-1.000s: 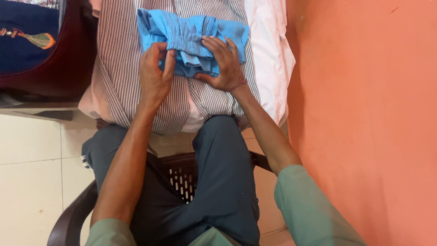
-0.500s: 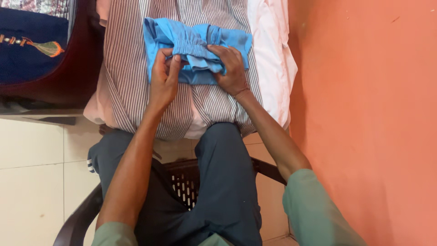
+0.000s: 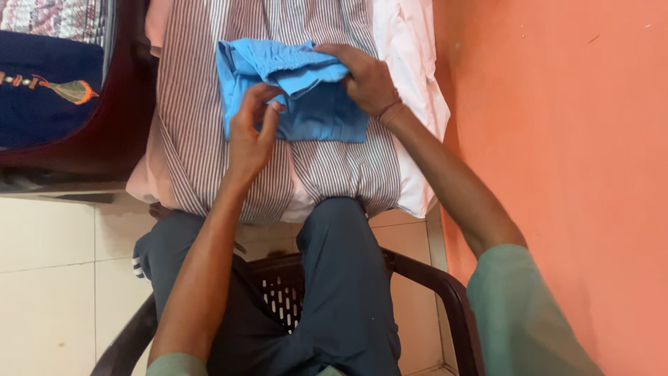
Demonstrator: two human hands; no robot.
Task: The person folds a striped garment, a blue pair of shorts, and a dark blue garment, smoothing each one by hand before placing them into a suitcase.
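Note:
A light blue garment (image 3: 316,115) with an elastic waistband lies partly folded on a brown-and-white striped cloth (image 3: 188,125). My right hand (image 3: 365,80) grips the gathered waistband end at the garment's upper right and holds it slightly raised. My left hand (image 3: 252,132) pinches the garment's near left edge between thumb and fingers. Both forearms reach out from green sleeves.
I sit on a dark brown plastic chair (image 3: 431,278), legs in dark trousers (image 3: 341,278). A pink cloth (image 3: 410,90) lies under the striped one. An orange wall (image 3: 557,139) stands close on the right. A dark wooden piece with navy embroidered fabric (image 3: 49,90) is at left, above a tiled floor (image 3: 49,278).
My right hand moved up and to the right with the waistband, opening the fold. My left hand shifted a little lower on the left edge.

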